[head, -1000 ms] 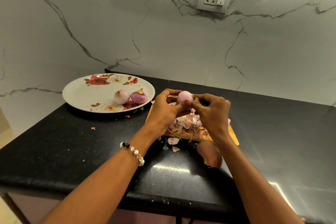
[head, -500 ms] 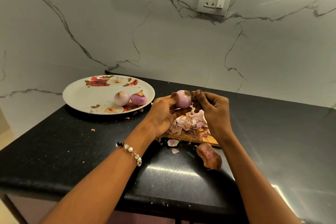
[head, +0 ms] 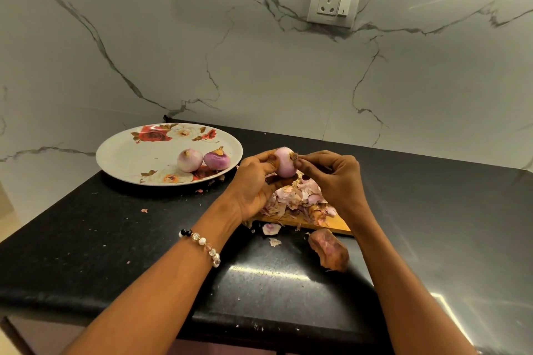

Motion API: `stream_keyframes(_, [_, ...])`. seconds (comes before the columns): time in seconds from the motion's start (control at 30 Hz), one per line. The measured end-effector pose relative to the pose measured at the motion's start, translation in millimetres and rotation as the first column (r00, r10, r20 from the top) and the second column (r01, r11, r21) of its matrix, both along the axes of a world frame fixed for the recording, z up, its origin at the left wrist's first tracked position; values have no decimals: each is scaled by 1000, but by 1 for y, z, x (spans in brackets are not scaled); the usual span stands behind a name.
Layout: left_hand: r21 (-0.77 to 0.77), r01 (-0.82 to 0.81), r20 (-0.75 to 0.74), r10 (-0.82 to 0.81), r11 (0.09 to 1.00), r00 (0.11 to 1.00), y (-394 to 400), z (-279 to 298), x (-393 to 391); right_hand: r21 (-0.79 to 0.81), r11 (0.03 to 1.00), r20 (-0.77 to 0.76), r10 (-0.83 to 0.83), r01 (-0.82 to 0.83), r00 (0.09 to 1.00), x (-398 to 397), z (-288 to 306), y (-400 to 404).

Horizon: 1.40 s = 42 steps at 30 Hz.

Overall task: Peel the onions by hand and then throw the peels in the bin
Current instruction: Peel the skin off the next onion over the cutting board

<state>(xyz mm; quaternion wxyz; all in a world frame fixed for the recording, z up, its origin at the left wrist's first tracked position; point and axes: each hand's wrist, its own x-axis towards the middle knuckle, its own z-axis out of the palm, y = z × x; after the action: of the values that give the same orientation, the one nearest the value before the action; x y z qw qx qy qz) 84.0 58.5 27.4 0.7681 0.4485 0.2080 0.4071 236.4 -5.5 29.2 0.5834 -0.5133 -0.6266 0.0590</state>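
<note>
Holding a pale onion (head: 285, 162) above the peel pile (head: 300, 199) on the board near the counter's (head: 86, 239) middle, our left hand (head: 253, 184) grips its side. Our right hand (head: 331, 179) pinches its root end.

pale peeled onion (head: 284, 162) held above peels (head: 300, 199) — two more plated (head: 203, 159).

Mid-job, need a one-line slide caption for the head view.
Left hand grips a pale pink peeled onion while right hand pinches its root tuft above the peel-strewn wooden board.
</note>
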Motion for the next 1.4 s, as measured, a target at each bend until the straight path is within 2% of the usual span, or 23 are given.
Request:
stream_keyframes(0.1, [10, 21, -5, -21, 1000, 1000, -1, 0, -1, 80, 996, 146, -39, 27, 988, 4, 0, -2])
stream_keyframes(0.27, [48, 41, -57, -38, 998, 998, -1, -1, 0, 178, 973, 255, -189, 146, 948, -3, -5, 0])
stream_keyframes(0.33, [57, 70, -59, -67, 996, 996, -2, -1, -1, 165, 971, 266, -213, 173, 940, -3, -6, 1])
stream_keyframes(0.4, [79, 86, -49, -82, 993, 995, -2, 0, -1, 80, 977, 215, -209, 196, 954, -5, -5, 2])
stream_keyframes(0.47, [127, 75, -55, -69, 989, 996, -2, 0, 0, -22, 987, 99, -157, 160, 983, -8, -4, 4])
stream_keyframes(0.53, [157, 53, -64, -43, 986, 997, -2, 1, 1, -45, 996, -58, -83, 80, 995, -8, -2, 3])
stream_keyframes(0.6, [150, 17, -62, -8, 988, 998, -1, 1, 2, -30, 1000, -111, -2, -1, 994, -6, 1, 1])
stream_keyframes(0.67, [161, -31, -74, 44, 986, 996, 0, 0, 0, -15, 999, -30, 29, -29, 999, -5, 0, -1])
stream_keyframes(0.77, [281, -89, -165, 140, 955, 976, 2, -3, 0, 69, 995, 165, -88, 78, 982, -4, -5, 0])
stream_keyframes(0.9, [449, -116, -263, 256, 886, 930, 2, -6, 1, 183, 974, 222, -174, 134, 959, 0, -6, 1])
stream_keyframes(0.97, [501, -115, -293, 293, 858, 910, 2, -6, 1, 220, 961, 306, -233, 170, 923, -1, -7, 2])
stream_keyframes(1.1, [490, -134, -295, 309, 861, 904, -1, -7, 1, 232, 951, 417, -287, 205, 863, -6, -8, 7])
stream_keyframes(1.17, [391, -140, -250, 251, 910, 935, -3, -4, 0, 231, 945, 360, -303, 231, 882, -13, -6, 9])
stream_keyframes(1.2, [325, -127, -217, 204, 937, 955, -4, -2, 0, 200, 948, 282, -298, 248, 912, -17, -5, 10])
stream_keyframes(1.23, [265, -103, -178, 153, 959, 972, -4, -1, -1, 134, 959, 169, -272, 251, 947, -20, -4, 10])
stream_keyframes(1.3, [175, -47, -98, 65, 983, 993, -5, 1, -1, -23, 988, -118, -157, 156, 980, -23, -2, 7])
stream_keyframes(1.37, [107, -2, -12, 3, 994, 1000, -5, 3, -2, -61, 998, -363, -20, -2, 932, -20, 2, 2])
stream_keyframes(1.4, [77, 18, 32, -20, 997, 999, -5, 4, -3, -55, 997, -433, 24, -53, 901, -18, 4, -2])
